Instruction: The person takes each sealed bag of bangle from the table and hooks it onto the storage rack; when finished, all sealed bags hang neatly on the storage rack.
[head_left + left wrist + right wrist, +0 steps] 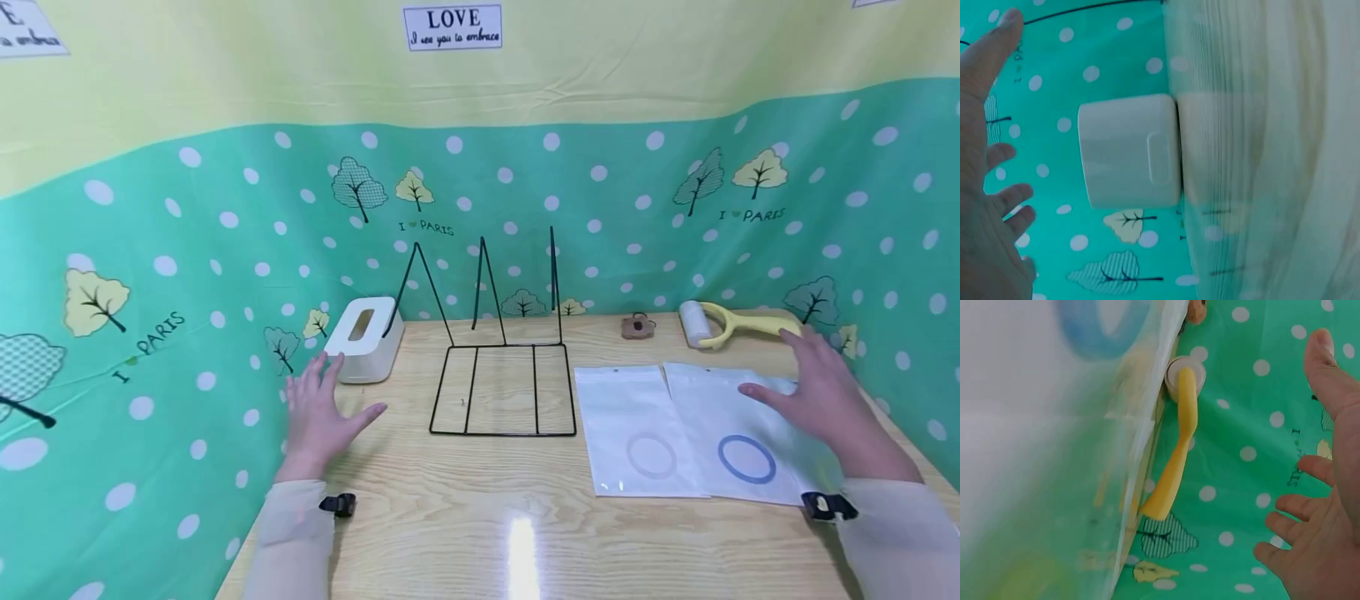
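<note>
Tissue box (pixel 370 357) at one o'clock from left hand (pixel 321 421); lint roller (pixel 750 323) at ten from right hand (pixel 822 398); with both hands released, spread wide; at twelve, panel (pixel 453 27) lettered "LOVE".

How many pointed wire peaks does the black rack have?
3 on the black rack: the left peak, nearest the white tissue box; the middle peak; and the right peak, at the opposite end. None appears hidden.
</note>
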Available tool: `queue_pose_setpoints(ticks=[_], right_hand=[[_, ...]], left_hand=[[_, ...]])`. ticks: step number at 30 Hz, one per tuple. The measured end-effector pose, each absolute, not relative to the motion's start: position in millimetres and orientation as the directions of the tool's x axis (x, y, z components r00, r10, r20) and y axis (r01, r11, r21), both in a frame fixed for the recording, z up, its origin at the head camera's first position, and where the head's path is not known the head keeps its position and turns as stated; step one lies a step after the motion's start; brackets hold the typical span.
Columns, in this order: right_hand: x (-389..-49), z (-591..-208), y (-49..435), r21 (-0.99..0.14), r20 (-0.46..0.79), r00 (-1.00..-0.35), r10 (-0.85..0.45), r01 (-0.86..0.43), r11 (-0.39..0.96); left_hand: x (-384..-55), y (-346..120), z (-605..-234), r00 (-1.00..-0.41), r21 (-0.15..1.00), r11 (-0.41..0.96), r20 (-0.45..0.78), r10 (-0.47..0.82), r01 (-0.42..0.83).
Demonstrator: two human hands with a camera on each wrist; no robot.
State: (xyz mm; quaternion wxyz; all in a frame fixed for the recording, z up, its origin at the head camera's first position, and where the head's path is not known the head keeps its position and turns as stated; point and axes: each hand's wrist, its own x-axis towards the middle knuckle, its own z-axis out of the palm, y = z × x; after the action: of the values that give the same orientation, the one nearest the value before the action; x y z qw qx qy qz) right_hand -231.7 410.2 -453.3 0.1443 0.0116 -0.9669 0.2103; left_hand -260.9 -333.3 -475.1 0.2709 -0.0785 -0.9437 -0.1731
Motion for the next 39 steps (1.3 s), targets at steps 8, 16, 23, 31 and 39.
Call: queue_pose_setpoints(ticks=[8, 16, 23, 31, 39], right_hand=[[-252.0, -444.6, 395.7, -0.436, 0.257, -0.966, -0.027, -0.141, 0.889], [-276.0, -441.2, 376.6, -0.468, 0.118, -0.992, -0.053, -0.103, 0.878], [-291.6, -446.8, 361.4, -0.483, 0.050, -0.994, -0.094, -0.106, 0.869], [-307.2, -451.7, 348.9, -0.520, -0.001, -0.988, -0.154, -0.131, 0.844], [-325.7, -462.3, 334.6, -0.538, 0.011, -0.977, -0.212, -0.184, 0.823]], left_hand=[[-263.0, -313.6, -478.0, -0.849, 0.367, 0.877, 0.522, 0.081, 0.309], [-265.1, -300.5, -484.0, -0.905, 0.506, 0.812, 0.420, 0.065, 0.292], [-265.0, -290.7, -489.4, -0.956, 0.606, 0.761, 0.286, 0.064, 0.232], [-264.3, -273.5, -489.3, -0.971, 0.627, 0.747, 0.216, 0.105, 0.220], [-263.6, -261.2, -494.1, -0.980, 0.688, 0.698, 0.119, 0.161, 0.198]])
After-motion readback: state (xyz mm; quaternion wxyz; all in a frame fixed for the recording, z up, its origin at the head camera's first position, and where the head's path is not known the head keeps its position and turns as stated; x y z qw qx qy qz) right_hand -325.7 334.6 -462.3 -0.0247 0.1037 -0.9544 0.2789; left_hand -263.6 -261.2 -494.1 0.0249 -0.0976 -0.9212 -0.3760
